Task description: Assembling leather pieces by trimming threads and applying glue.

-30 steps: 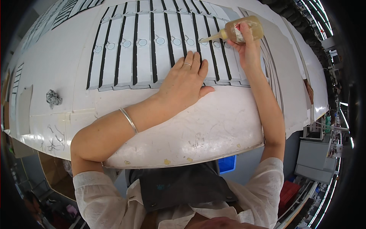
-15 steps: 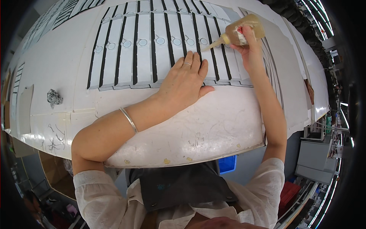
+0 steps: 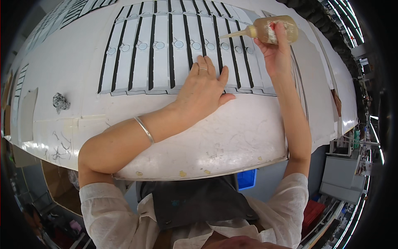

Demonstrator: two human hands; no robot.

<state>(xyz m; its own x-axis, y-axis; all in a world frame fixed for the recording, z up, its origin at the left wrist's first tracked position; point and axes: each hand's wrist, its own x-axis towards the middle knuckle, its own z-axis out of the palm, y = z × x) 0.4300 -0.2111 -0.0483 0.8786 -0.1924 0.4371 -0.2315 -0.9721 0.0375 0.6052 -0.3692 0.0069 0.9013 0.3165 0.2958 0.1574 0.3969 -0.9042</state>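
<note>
In my right hand (image 3: 275, 52) is a squeeze bottle (image 3: 277, 30) of yellowish liquid, tilted almost level. Its long thin nozzle (image 3: 234, 34) points left, above the row of overlapping white sheets (image 3: 141, 68). Black strips (image 3: 151, 58) run lengthwise between these sheets, and pale round tags (image 3: 178, 44) lie in a row across them. My left hand (image 3: 203, 85) lies flat on the sheets, fingers stretched out over their lower part, thumb past the near edge. Whether the nozzle tip touches a sheet I cannot tell.
On the white table (image 3: 199, 137), a crumpled grey-black lump (image 3: 61, 101) lies to the left. More striped sheets (image 3: 85, 12) are at the far left. Grey boards (image 3: 319, 99) extend along the right side. Under the front edge sits a blue bin (image 3: 247, 179); a cardboard box (image 3: 62, 186) stands lower left.
My right hand has raised the bottle slightly away and to the right, and the nozzle is now more level. My left hand stays on the sheets, its fingers slightly shifted.
</note>
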